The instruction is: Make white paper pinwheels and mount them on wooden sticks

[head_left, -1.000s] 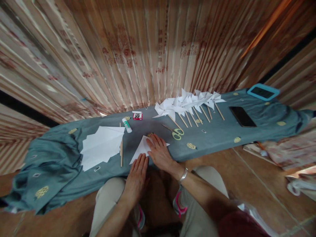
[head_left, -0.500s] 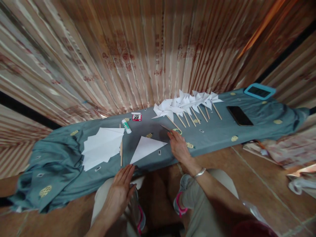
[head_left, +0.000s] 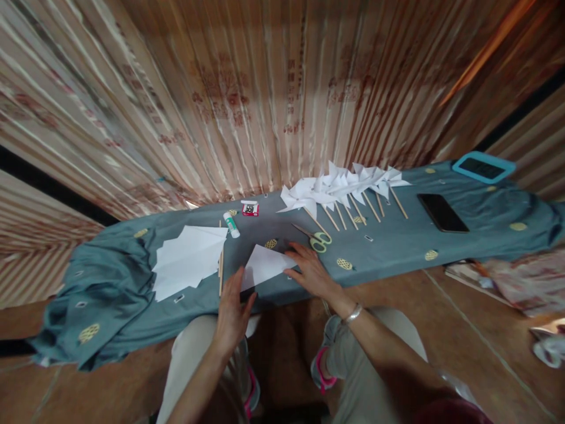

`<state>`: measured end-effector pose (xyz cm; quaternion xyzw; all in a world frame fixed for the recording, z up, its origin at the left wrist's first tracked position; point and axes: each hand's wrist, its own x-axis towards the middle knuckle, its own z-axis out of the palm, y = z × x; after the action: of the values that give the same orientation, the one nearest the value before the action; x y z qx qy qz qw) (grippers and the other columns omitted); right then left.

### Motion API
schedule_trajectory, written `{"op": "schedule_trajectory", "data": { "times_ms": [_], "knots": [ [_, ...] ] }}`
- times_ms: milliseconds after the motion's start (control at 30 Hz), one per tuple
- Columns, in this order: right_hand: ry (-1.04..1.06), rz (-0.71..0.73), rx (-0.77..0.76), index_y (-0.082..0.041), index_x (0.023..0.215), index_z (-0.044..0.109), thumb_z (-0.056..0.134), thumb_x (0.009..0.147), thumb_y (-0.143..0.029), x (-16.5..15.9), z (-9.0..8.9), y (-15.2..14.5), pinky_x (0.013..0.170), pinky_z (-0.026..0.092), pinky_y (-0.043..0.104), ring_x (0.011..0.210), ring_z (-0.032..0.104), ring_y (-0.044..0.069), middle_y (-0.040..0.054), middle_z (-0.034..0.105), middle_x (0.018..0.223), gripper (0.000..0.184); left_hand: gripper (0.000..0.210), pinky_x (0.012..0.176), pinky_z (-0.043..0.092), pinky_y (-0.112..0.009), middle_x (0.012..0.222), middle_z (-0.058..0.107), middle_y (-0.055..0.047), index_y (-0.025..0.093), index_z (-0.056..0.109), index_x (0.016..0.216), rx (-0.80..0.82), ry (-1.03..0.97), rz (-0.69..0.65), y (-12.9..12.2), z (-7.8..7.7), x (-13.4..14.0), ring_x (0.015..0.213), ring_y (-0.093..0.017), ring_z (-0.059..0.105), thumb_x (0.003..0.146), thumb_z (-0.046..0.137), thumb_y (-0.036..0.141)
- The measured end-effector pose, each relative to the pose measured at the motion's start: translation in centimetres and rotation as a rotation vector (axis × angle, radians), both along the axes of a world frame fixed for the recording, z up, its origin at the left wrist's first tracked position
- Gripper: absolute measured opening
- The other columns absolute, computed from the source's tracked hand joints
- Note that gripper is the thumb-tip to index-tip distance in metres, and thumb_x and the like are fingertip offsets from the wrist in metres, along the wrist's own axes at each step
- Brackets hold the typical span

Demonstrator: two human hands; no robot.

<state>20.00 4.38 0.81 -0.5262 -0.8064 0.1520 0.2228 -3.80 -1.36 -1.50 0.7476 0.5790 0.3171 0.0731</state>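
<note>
A folded white paper triangle (head_left: pixel 266 264) lies on the cloth-covered bench between my hands. My left hand (head_left: pixel 233 306) is at its left corner, thumb and fingers apart. My right hand (head_left: pixel 310 271) reaches its right corner with fingers spread, touching or just over the paper. Behind my right hand lie scissors (head_left: pixel 318 241) with yellow-green handles, not held. Left of the triangle are thin wooden sticks (head_left: pixel 221 271) and a stack of white paper sheets (head_left: pixel 188 262). A glue stick (head_left: pixel 231 225) and a small red box (head_left: pixel 250 209) holding small pieces lie beyond.
A row of white paper pinwheels (head_left: pixel 339 187) on sticks lies along the bench's back. Farther right are a black phone (head_left: pixel 442 212) and a blue-framed device (head_left: pixel 484 167). A patterned curtain (head_left: pixel 265 106) hangs behind the bench. My knees are under its front edge.
My right hand has left the scissors and come down to the triangle's right corner. My left hand has moved up and right onto the left corner. The view has shifted slightly.
</note>
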Motion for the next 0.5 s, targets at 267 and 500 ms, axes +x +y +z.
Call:
{"op": "schedule_trajectory", "data": {
  "times_ms": [267,500],
  "knots": [
    [0.218,-0.024,0.043,-0.018,0.094,0.065,0.058,0.084,-0.015,-0.3,0.6,-0.3,0.106,0.037,0.042,0.126,0.05,0.023,0.0119,0.057,0.134,0.012,0.055,0.092,0.053,-0.044,0.137,0.049,-0.015,0.02,0.037,0.14,-0.074,-0.223,0.084,-0.1,1.9,0.7,0.113,-0.026,0.059,0.088,0.052,0.025],
    [0.313,-0.116,0.051,-0.021,0.084,0.062,0.056,0.086,-0.014,0.3,1.6,0.2,0.106,0.039,0.037,0.128,0.05,0.019,0.0092,0.057,0.134,0.009,0.042,0.093,0.052,-0.044,0.118,0.064,-0.012,0.018,0.059,0.118,-0.202,-0.575,0.101,0.7,2.8,1.2,0.105,-0.025,0.064,0.088,0.051,0.046]
  ]
}}
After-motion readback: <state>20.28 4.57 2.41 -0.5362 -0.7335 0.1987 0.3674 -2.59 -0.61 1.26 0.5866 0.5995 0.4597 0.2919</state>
